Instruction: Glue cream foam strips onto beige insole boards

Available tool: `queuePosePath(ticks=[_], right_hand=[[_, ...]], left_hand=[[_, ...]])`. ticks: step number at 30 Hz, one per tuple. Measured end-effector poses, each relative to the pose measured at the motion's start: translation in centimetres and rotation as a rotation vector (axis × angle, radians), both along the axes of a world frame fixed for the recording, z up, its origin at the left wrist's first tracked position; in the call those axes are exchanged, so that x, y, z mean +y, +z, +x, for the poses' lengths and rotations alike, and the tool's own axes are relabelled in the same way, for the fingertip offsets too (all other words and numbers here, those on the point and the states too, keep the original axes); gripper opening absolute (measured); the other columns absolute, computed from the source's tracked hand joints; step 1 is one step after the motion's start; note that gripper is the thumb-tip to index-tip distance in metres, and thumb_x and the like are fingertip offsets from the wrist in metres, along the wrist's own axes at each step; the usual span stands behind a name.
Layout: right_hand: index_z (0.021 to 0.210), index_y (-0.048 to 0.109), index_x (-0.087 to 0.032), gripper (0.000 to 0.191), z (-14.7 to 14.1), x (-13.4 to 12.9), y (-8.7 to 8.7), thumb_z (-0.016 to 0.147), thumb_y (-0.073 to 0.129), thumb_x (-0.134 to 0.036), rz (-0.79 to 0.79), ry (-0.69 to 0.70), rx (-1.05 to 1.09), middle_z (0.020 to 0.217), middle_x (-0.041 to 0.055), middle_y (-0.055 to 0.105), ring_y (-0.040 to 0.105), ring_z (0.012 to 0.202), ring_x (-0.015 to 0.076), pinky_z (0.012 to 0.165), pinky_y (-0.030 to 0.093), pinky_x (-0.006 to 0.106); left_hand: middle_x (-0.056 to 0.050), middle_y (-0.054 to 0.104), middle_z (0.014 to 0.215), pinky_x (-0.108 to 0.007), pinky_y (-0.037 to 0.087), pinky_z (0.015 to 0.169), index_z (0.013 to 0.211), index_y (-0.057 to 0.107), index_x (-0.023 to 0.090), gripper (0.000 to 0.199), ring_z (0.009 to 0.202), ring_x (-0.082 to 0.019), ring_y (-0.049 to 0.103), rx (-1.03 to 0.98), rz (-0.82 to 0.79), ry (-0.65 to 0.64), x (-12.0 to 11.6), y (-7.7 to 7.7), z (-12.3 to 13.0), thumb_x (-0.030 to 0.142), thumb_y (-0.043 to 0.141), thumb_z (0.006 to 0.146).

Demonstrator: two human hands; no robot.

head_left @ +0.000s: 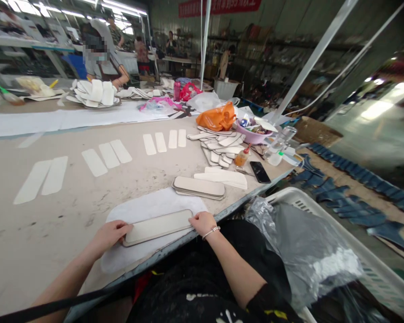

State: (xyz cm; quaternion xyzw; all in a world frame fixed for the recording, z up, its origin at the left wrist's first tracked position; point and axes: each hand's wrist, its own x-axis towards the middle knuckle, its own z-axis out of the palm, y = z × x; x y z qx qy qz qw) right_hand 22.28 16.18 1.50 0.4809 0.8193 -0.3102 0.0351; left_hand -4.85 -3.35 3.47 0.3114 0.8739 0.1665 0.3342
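Observation:
A long cream panel with rounded corners and a dark edge (159, 228) lies over a white sheet (117, 260) near the table's front edge. My left hand (113, 234) pinches its left end between thumb and fingers. At the opposite end, my right hand (202, 223), with a bracelet at the wrist, grips the corner. Just beyond the panel rests a stack of similar rounded panels (199, 186). Behind that stack are loose white strips (221, 177).
Pale strips (54, 176) lie in groups across the table (74, 215). At the right are piled pieces (218, 143), a glue bottle (242, 155), a phone (260, 172), an orange bag (217, 117) and a purple basin (254, 134). A white crate (289, 194) stands beside me. A co-worker (104, 58) sits opposite.

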Motion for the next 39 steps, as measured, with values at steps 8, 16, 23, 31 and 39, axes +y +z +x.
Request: queuePosePath(ticks=[8, 16, 23, 31, 39], right_hand=[[0.077, 0.072, -0.019, 0.031, -0.2, -0.2, 0.6, 0.083, 0.050, -0.040, 0.004, 0.039, -0.038, 0.081, 0.0088, 0.072, 0.065, 0.081, 0.0219, 0.070, 0.042, 0.027], [0.076, 0.072, -0.021, 0.031, -0.2, -0.1, 0.5, 0.082, 0.051, -0.043, 0.000, 0.033, -0.039, 0.080, 0.0067, 0.072, 0.065, 0.081, 0.0208, 0.071, 0.042, 0.027], [0.073, 0.072, -0.022, 0.030, -0.2, -0.1, 0.3, 0.079, 0.053, -0.045, -0.008, -0.001, -0.033, 0.076, 0.0052, 0.071, 0.065, 0.076, 0.0195, 0.068, 0.043, 0.026], [0.073, 0.072, -0.023, 0.030, -0.4, -0.2, 0.9, 0.079, 0.053, -0.045, 0.001, -0.002, -0.041, 0.077, 0.0064, 0.072, 0.065, 0.078, 0.0208, 0.067, 0.042, 0.027], [0.074, 0.072, -0.020, 0.032, -0.2, -0.1, 1.0, 0.082, 0.051, -0.043, -0.011, 0.045, -0.046, 0.079, 0.0075, 0.072, 0.065, 0.081, 0.0215, 0.069, 0.042, 0.027]], left_hand=[[-0.001, 0.064, 0.056, -0.026, 0.038, 0.056, 0.069, 0.061, 0.019, 0.031, 0.057, -0.017, 0.058, 0.108, -0.063, -0.060, 0.3, 0.6, 0.7, 0.046, 0.047, 0.073], [-0.001, 0.065, 0.057, -0.027, 0.037, 0.060, 0.068, 0.057, 0.020, 0.028, 0.059, -0.017, 0.060, 0.138, -0.078, -0.132, 0.3, 0.2, 0.5, 0.043, 0.044, 0.076], [-0.001, 0.065, 0.057, -0.028, 0.037, 0.060, 0.066, 0.055, 0.021, 0.026, 0.060, -0.019, 0.060, 0.140, -0.081, -0.154, 0.3, 0.0, 0.3, 0.043, 0.044, 0.073], [0.001, 0.063, 0.055, -0.030, 0.043, 0.057, 0.080, 0.057, 0.020, 0.037, 0.055, -0.019, 0.060, 0.089, -0.027, -0.018, -0.4, -0.5, 0.4, 0.055, 0.049, 0.073], [-0.006, 0.068, 0.092, -0.029, 0.053, 0.072, 0.097, 0.066, 0.019, 0.037, 0.076, -0.017, 0.065, 0.494, 0.564, -0.035, -5.0, -3.0, 1.0, 0.050, 0.053, 0.079]])
